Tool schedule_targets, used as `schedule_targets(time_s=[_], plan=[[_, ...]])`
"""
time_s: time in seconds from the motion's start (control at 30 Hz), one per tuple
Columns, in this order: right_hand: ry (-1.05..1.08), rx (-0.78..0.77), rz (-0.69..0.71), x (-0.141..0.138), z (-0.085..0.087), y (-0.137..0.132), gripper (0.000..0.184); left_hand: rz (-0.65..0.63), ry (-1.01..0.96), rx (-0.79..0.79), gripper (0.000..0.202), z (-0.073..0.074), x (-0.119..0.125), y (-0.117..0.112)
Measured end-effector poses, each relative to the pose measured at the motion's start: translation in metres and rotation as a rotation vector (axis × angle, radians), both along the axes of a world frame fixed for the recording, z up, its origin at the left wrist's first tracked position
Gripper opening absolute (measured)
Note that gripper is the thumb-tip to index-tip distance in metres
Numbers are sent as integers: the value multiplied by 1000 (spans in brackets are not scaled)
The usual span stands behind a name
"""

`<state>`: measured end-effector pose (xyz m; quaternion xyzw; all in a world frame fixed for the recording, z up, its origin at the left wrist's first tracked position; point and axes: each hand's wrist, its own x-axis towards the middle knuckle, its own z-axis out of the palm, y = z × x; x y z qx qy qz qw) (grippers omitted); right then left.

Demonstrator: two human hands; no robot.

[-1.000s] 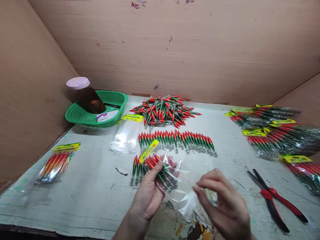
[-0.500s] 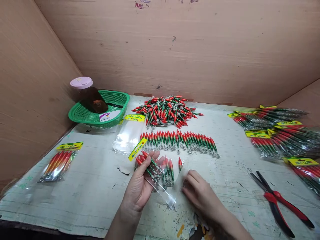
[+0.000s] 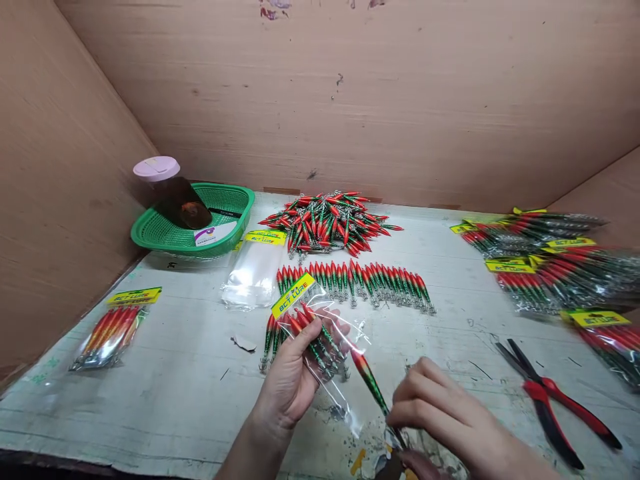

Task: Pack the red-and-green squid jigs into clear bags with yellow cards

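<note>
My left hand [image 3: 290,380] grips a clear plastic bag [image 3: 320,333] with a yellow header card, partly filled with red-and-green lures. My right hand [image 3: 435,413] pinches the tail of one red-and-green lure [image 3: 367,377], whose red tip points into the bag's open mouth. A few loose lures [image 3: 270,337] lie on the table just left of the bag. Behind them runs a neat row of lures [image 3: 357,280], and beyond that a heaped pile of lures [image 3: 325,223].
Empty bags [image 3: 255,267] lie beside a green basket [image 3: 193,220] holding a pink-lidded jar [image 3: 173,193]. One filled pack [image 3: 113,327] is at the left, several filled packs [image 3: 555,267] at the right. Red-handled pliers [image 3: 550,393] lie near my right hand. Board walls enclose the table.
My right hand went down to the table, picked up one lure and now holds it at the bag's mouth. My left hand kept hold of the bag, tilting it slightly.
</note>
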<state>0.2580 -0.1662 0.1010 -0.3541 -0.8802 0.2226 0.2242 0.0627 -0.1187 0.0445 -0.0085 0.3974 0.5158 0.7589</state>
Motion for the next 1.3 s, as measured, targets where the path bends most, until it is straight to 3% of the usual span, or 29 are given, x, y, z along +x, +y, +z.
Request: schedule_targets(time_s=[0.17,0.33,0.8,1.0,1.1,1.2,1.3], plan=[[3,309,-154,-10,-23,7,24,-32,11,16,13,3,5,-5],[-41,438,-221,-6,-37,2,24,-50,30,5,12,6,9,-8],[98,407,-342,-29,-33,6,17,-105,-28,7,28,1,13,-15],[281,277,-401,-21,-30,10,11,40,-8,-69,15,3,-4,-3],[170,159,-401,-15,-52,17,12,180,56,-85,18,8,-22,6],[-52,32,-242,-20,-91,22,22,257,102,-91,20,10,-32,9],[-146,104,-196,-31,-122,21,19,240,95,-84,20,9,-29,7]])
